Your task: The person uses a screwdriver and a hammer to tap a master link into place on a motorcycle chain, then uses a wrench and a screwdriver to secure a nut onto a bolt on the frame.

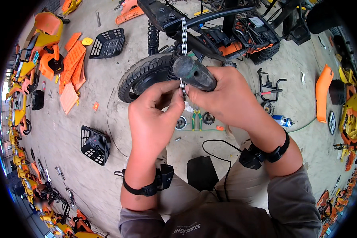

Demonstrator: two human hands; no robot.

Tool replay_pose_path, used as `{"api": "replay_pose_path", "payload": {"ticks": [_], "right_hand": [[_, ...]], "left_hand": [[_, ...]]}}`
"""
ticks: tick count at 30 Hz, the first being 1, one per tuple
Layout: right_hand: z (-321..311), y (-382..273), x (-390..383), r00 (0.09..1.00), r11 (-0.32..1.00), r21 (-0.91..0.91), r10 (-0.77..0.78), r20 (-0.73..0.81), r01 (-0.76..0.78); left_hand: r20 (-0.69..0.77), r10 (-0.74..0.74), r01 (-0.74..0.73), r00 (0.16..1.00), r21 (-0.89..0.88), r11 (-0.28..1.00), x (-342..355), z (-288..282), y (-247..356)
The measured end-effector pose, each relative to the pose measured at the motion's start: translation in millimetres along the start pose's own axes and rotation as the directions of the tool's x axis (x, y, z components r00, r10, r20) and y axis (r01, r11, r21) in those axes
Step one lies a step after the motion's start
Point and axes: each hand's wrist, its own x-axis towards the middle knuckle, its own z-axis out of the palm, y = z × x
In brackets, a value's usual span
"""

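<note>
The left hand (152, 115) has its grip pinched together on a silver bicycle chain (183, 39), thumb and forefinger closed on the lower links. The right hand (222, 95) is wrapped tight around the dark handle of a tool (194, 73) and also touches the chain where the two hands meet. The chain hangs taut from the black frame (174, 16) of an overturned cycle, running down in front of a knobby black tyre (141, 75). Below the hands, on the concrete floor (103, 158), lie green-handled pliers (196, 119) and a small sprocket (208, 118). Farther left sit a black plastic basket (94, 144) and a stack of orange panels (73, 69). To the right lies a blue spray can (282, 121).
</note>
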Motion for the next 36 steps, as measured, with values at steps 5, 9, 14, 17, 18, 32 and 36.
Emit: {"api": "replay_pose_path", "payload": {"ticks": [5,9,14,17,18,32,36], "right_hand": [[-1.3,15.1,12.7,0.999,0.997,0.062,0.037,0.005,-0.037],[3.4,18.6,19.8,0.993,0.980,0.161,0.118,0.018,-0.119],[1.5,21.3,23.0,0.999,0.994,0.110,0.027,-0.018,-0.025],[2.0,29.2,25.4,0.999,0.997,0.068,-0.023,-0.042,0.026],[2.0,29.5,25.5,0.999,0.997,0.068,-0.022,-0.042,0.025],[-2.2,29.2,23.2,0.997,0.997,-0.018,-0.073,0.030,0.073],[-4.0,27.4,17.5,0.995,0.995,-0.015,-0.101,0.026,0.101]], "left_hand": [[0.061,-0.075,0.078,0.995,-0.042,0.996,4.6,-1.6,2.7],[0.110,-0.111,0.117,0.988,-0.045,0.992,7.4,-0.4,-2.2],[0.091,-0.116,0.124,0.989,-0.084,0.989,9.1,0.1,-2.9],[0.111,-0.138,0.149,0.984,-0.100,0.984,9.8,-1.0,-2.8],[0.120,-0.144,0.152,0.982,-0.062,0.986,10.2,-2.4,-3.7],[0.187,-0.123,0.128,0.975,-0.014,0.992,17.2,-7.8,-6.5],[0.155,-0.075,0.077,0.985,-0.006,0.997,16.3,-4.2,-11.3]]}}
